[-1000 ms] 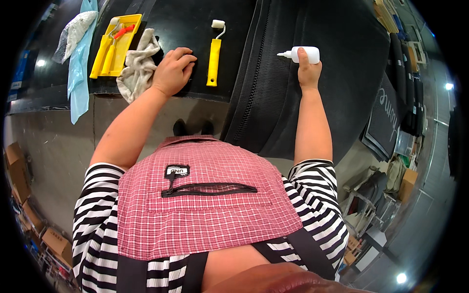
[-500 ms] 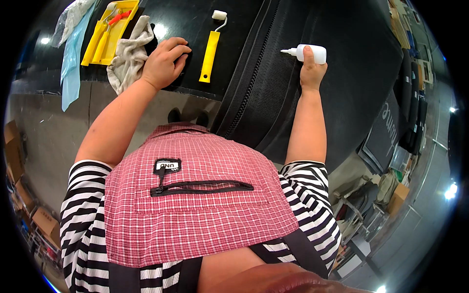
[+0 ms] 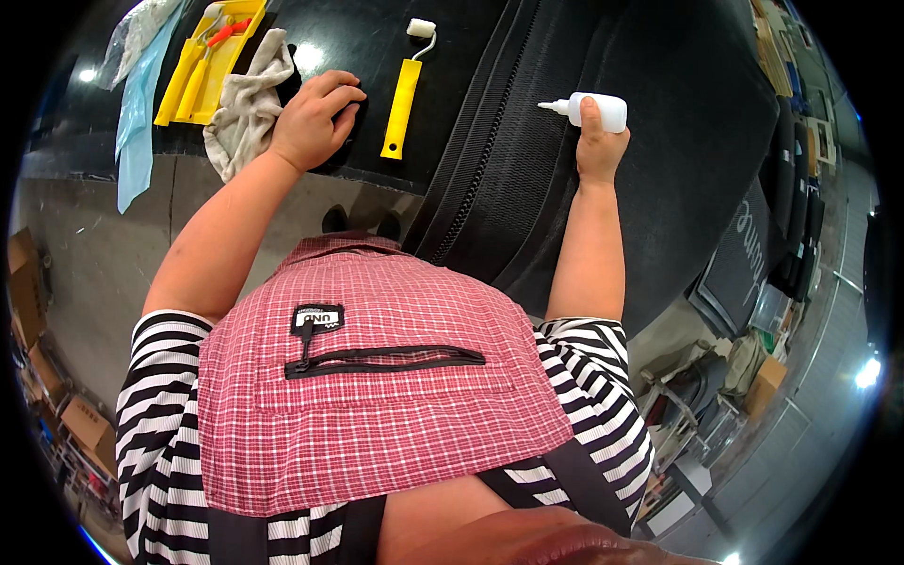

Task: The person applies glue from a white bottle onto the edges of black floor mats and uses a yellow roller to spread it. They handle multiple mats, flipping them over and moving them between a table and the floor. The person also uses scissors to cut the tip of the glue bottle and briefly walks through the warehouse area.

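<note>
- basically, right hand [image 3: 601,146] is closed around the white bottle [image 3: 603,112], right of the yellow roller [image 3: 402,105], probably sideways to keep its nozzle [image 3: 552,105] clear
- left hand [image 3: 318,121], left of the roller: half-open, nothing visible in it, maybe bracing

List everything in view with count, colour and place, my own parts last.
Table: 1, black, top left
Zippered sheet: 1, black, upper right
Squeeze bottle: 1, white, over the zippered sheet
Loose roller: 1, yellow-white, on the table
Tray: 1, yellow, top left
Handled tools: 2, yellow, on the tray
Small item: 1, red, on the tray
Cloth: 1, off-white, right of the tray
Plastic strip: 1, light blue, left of the tray
Plastic wrap: 1, clear, top left
Lettered mat: 1, dark grey, far right
Cardboard boxes: several, brown, both sides
Shoes: 2, dark, near centre
Apron: 1, red-white, lower centre
Striped sleeves: 2, black-and-white, flanking the apron
Left grip: 1, bare, beside the cloth
Right grip: 1, bare, holding the squeeze bottle
</note>
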A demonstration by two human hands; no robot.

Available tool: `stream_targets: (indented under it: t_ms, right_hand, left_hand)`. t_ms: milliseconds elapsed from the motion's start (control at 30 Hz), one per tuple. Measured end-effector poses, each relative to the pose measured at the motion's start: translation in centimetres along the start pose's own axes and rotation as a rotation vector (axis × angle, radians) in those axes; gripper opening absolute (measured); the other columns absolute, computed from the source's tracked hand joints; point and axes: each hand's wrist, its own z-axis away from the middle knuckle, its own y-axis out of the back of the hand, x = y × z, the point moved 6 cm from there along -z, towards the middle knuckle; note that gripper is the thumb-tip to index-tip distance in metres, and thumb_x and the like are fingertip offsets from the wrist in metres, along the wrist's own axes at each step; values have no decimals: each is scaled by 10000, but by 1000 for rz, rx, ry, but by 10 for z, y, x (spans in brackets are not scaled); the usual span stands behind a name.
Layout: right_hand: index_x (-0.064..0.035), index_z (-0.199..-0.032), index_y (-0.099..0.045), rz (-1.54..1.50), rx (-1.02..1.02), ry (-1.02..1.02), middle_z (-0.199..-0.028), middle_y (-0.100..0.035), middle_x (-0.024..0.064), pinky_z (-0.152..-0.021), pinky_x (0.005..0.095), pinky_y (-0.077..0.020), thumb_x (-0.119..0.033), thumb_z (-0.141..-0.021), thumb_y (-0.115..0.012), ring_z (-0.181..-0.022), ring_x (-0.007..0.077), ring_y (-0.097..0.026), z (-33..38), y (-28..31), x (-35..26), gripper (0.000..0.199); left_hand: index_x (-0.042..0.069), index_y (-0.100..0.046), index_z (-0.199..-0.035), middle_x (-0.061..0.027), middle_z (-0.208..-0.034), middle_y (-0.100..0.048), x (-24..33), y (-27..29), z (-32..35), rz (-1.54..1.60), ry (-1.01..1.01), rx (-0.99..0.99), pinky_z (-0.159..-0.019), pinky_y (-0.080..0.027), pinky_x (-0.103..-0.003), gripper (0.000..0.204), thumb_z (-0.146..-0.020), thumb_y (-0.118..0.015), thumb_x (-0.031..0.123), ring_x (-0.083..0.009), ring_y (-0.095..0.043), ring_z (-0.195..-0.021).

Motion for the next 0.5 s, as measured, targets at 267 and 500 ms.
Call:
stream_targets:
  t_ms: [267, 500]
  right_hand:
    - [15, -938, -734, -54, 30, 43, -903, -737, 82, -788, 321, -531, -349, -911, -748, -848, 186, -701, 1, 1, -2, 365]
    - [21, -941, -735, -3, 87, 15, -916, -742, 96, -797, 327, -535, -333, -911, -748, -860, 201, -712, -13, -1, 7, 355]
  left_hand:
    - [83, -682, -1009, -70, -1155, -640, 2, 0, -1, 11, -4, -2, -919, -510, -385, 134, -875, -667, 87, -301, -623, -1057]
    - [61, -681, -1011, -93, -1147, -649, 2, 2, -2, 31, 5, -4, -926, -502, -380, 137, -875, -667, 56, -312, -626, -1063]
